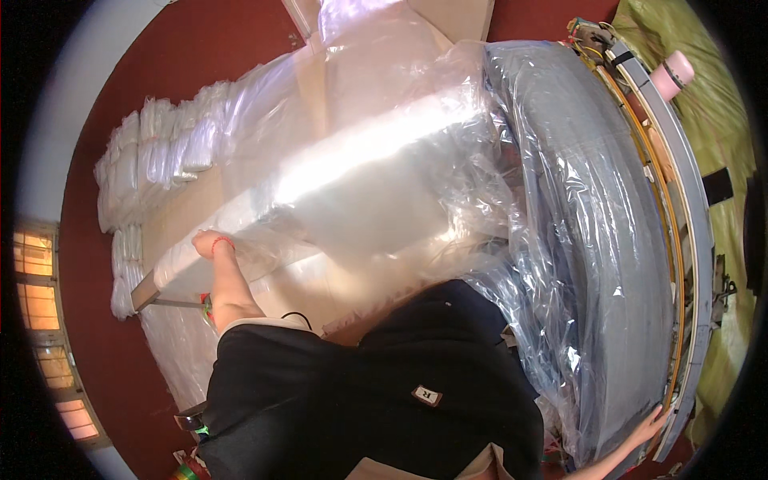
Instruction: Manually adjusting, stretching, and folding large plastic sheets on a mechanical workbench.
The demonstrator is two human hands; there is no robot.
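A pile of clear plastic film (376,200) lies across the table in front of me, its middle shining with reflected light. My left hand (210,242), with a red band at the wrist, is at the near left end of the pile. Its fingers are curled at the edge of the film. Far to the right, my right hand (645,429) reaches the near end of the long machine rail (684,320), fingers stretched out along it. More clear film (560,240) spreads over the grey surface of the machine.
Several bundles of folded clear bags (164,144) line the table's far left. A pink cylindrical container (672,74) stands beyond the rail, beside a yellow-green sheet (720,104). Wires (592,40) gather at the rail's far end. Windows (40,304) are at the left.
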